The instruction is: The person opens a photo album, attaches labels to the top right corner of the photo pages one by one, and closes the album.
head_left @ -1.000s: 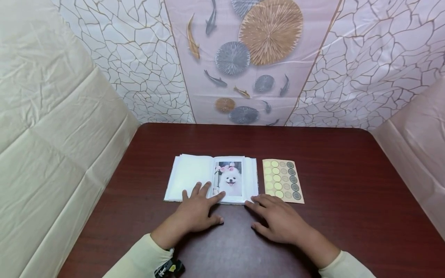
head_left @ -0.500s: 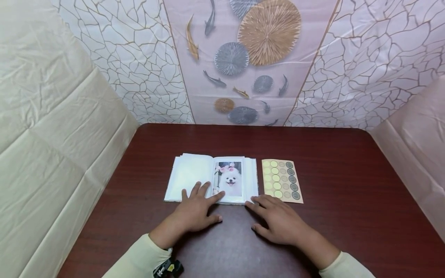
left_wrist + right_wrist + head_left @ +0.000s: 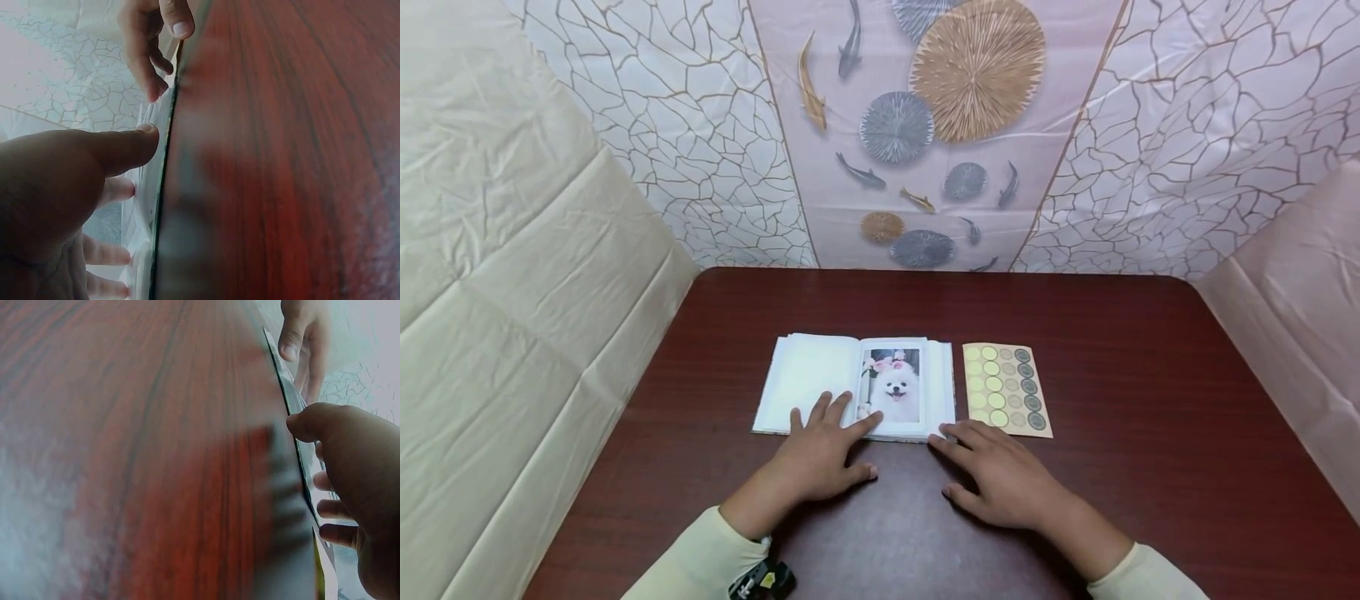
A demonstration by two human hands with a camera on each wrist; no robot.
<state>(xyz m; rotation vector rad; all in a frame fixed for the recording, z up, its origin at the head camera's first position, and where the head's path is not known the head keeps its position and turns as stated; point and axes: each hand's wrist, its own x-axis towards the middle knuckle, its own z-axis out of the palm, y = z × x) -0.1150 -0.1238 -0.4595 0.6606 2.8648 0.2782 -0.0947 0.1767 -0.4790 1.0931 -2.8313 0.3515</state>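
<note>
Lying spread on the counter (image 3: 1135, 358), one photo album (image 3: 812, 375) shows two facing pages in the head view, with one dog photo (image 3: 898, 387) on the right-hand page; one sticker sheet (image 3: 1008, 390) lies just beside its right edge, its circles in four columns of five, twenty in all. Two hands are at the album's near edge, both gripping nothing. The left hand (image 3: 820, 458) lies palm down, fingers fanned over the left page, the index finger crossing the photo's lower-left corner; its thumb points inward, below the album. The right hand (image 3: 1003, 479) slants in, fingers nearly straight, index fingertip at the album's near right corner, thumb held apart. One black device (image 3: 763, 580) sits at the left wrist.

In the left wrist view, the left thumb stretches alongside the album's edge above three visible fingertips, and the right hand appears beyond.

In the right wrist view, the right thumb and four fingertips line up along the edge; blur makes their exact contact hard to judge.
</note>
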